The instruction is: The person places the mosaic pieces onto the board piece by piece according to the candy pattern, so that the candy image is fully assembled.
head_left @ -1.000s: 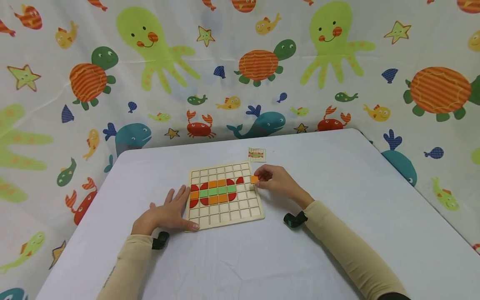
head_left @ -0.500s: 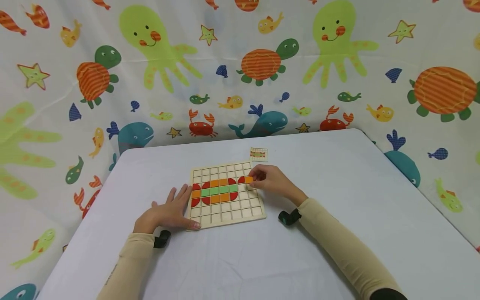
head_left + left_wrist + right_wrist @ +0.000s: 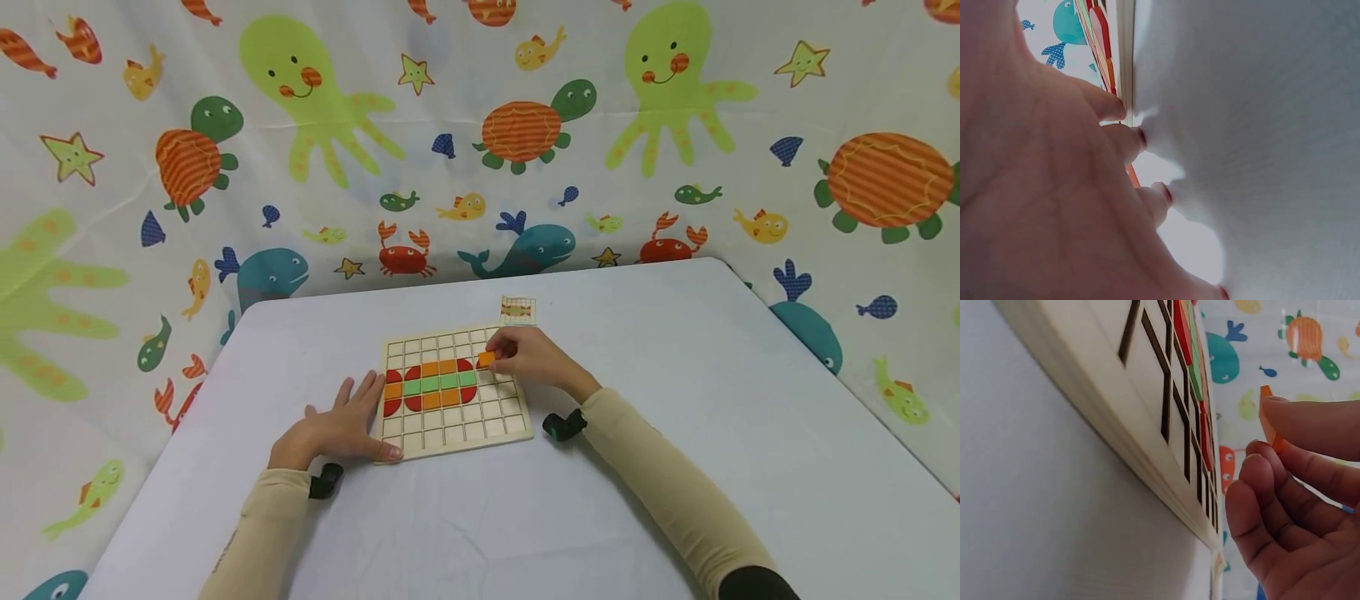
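Observation:
A wooden grid board [image 3: 474,432] lies on the table, with red, orange and green tiles [image 3: 430,384] forming a pattern across its middle rows. My right hand [image 3: 542,360] pinches an orange square tile [image 3: 486,359] between thumb and forefinger above the board's right part. In the right wrist view, this orange tile [image 3: 1267,419] is held on edge, clear of the board. Under it, a red tile is partly hidden. Fingers spread, my left hand [image 3: 326,435] rests at the board's left edge, its thumb on the near left corner.
A small picture card [image 3: 518,310] with a gridded pattern lies just behind the board's far right corner. White cloth covers the table [image 3: 480,525]. Behind it hangs a curtain [image 3: 450,92] printed with sea animals.
My right hand has carried the orange tile leftward, from the board's right edge to over the red tile. My left hand stays at the board's left edge.

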Tool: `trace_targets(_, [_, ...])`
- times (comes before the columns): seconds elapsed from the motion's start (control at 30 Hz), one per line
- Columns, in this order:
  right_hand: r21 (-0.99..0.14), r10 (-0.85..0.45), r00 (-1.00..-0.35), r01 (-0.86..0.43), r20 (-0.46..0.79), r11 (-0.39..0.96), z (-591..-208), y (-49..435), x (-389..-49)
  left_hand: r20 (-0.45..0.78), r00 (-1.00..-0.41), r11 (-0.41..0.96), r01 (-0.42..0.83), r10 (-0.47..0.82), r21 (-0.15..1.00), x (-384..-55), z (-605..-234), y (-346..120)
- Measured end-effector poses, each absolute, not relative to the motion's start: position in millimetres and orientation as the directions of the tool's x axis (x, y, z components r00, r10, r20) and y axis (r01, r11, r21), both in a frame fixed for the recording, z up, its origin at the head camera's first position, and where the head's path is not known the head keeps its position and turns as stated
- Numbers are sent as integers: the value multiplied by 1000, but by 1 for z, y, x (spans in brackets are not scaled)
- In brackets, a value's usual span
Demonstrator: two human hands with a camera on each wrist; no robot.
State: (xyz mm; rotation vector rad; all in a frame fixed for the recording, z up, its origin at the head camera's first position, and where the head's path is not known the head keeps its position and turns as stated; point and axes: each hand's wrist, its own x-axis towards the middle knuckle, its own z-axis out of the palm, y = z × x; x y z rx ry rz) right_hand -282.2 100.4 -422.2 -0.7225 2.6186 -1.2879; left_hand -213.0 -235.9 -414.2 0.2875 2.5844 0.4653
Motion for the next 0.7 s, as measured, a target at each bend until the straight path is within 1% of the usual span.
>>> trace_targets(0.17, [-729,-511,-857,-391,65,563,-420,94,-284,-436,-855,920,111,281,375,-212,-413,-236])
trace_targets(0.4, [-691,-513,-858,-360,-18,627,-418,87,-282,-436,-855,922,115,281,370,-213,-413,-235])
trace_targets(0.7, [-674,-524,-851,-368,-32,640,-419,83,-279,-435,-855,914,100,281,393,-215,-416,-238])
